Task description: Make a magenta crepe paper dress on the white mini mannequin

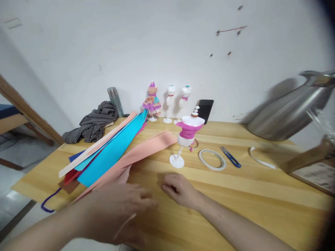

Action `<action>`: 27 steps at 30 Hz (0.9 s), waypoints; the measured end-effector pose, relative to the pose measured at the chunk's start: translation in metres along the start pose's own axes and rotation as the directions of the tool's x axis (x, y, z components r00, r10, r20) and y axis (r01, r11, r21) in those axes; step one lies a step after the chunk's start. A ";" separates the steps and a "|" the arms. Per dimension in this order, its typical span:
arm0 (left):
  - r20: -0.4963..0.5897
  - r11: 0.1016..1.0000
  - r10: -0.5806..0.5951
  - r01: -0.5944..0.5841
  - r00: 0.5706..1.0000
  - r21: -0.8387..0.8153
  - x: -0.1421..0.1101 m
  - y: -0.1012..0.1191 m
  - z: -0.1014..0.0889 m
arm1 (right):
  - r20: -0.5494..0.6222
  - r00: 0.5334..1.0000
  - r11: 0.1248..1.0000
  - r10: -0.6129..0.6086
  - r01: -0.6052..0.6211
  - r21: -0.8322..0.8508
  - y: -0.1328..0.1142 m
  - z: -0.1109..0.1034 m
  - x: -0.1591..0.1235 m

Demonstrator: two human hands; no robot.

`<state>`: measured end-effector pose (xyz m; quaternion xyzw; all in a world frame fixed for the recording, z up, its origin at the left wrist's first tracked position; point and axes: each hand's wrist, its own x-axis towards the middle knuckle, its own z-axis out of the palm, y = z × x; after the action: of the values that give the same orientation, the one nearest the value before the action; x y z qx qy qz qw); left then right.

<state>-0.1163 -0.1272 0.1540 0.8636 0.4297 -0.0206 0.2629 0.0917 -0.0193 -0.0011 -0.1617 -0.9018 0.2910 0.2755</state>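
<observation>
My left hand (115,205) is blurred by motion over the table's front edge, its thumb apart from its fingers. A thin pale strip (125,227) shows beside its palm. Peach crepe paper (141,151) lies just beyond that hand. My right hand (180,190) rests on the table with fingers loosely curled, nothing seen in them. Ahead of it stands a small white dress form (186,140) on a round base, its chest wrapped in magenta paper (190,131). A roll of white tape (211,159) and blue thread snips (230,157) lie to its right.
Coloured crepe paper (112,153) fans across the left. Behind stand a dressed form (152,99), two white forms (169,101), a phone (205,109) and a flask (115,101) beside striped cloth (95,122). At right are a steel jug (282,108), a cardboard box (309,162) and a white strip (261,161).
</observation>
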 end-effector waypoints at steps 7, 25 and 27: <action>-0.282 0.966 -0.257 0.237 0.924 -0.102 0.045 -0.055 -0.038 | -0.006 1.000 1.000 -0.009 0.009 0.027 -0.005 -0.002 0.001; -0.260 0.811 -0.500 0.552 0.826 0.195 0.105 -0.108 0.006 | -0.024 0.999 0.999 -0.040 0.041 0.029 0.000 0.000 0.000; -0.282 0.810 -0.514 0.566 0.810 0.151 0.107 -0.109 0.012 | -0.028 0.999 0.999 -0.042 0.042 0.025 0.001 0.000 0.000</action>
<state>-0.1288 -0.0004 0.0678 0.7253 0.6804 -0.0451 0.0942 0.0917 -0.0184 -0.0022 -0.1432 -0.8973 0.2942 0.2962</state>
